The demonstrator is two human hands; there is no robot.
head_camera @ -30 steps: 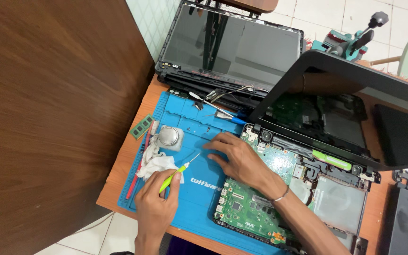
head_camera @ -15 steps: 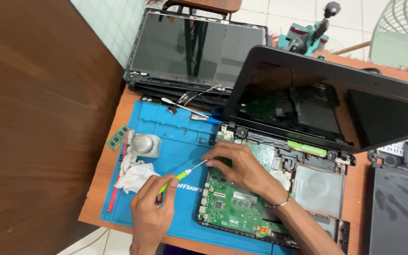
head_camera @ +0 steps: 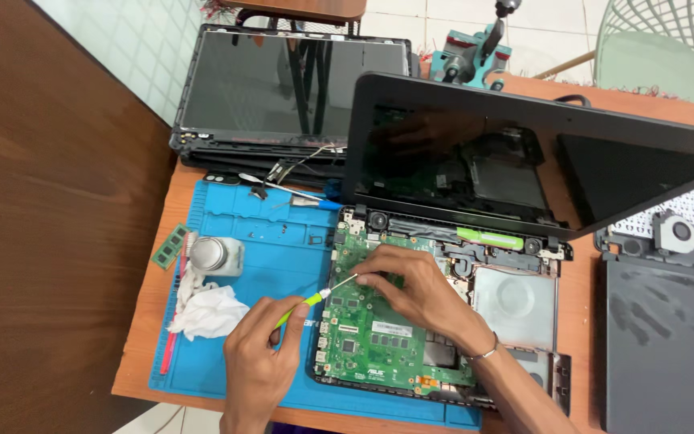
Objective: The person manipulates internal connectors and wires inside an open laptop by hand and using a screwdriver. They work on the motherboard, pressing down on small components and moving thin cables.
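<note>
Green-handled screwdriver (head_camera: 308, 302) — held over the left edge of the green motherboard (head_camera: 379, 329) inside the opened laptop (head_camera: 475, 265); left hand (head_camera: 257, 362) fingers closed around its handle; right hand (head_camera: 419, 291) fingers pinching its tip over the board; blue mat (head_camera: 259, 241) beneath — crumpled tissue (head_camera: 209, 313) and small jar (head_camera: 217, 255) at left on the tabletop (head_camera: 142, 337).
</note>
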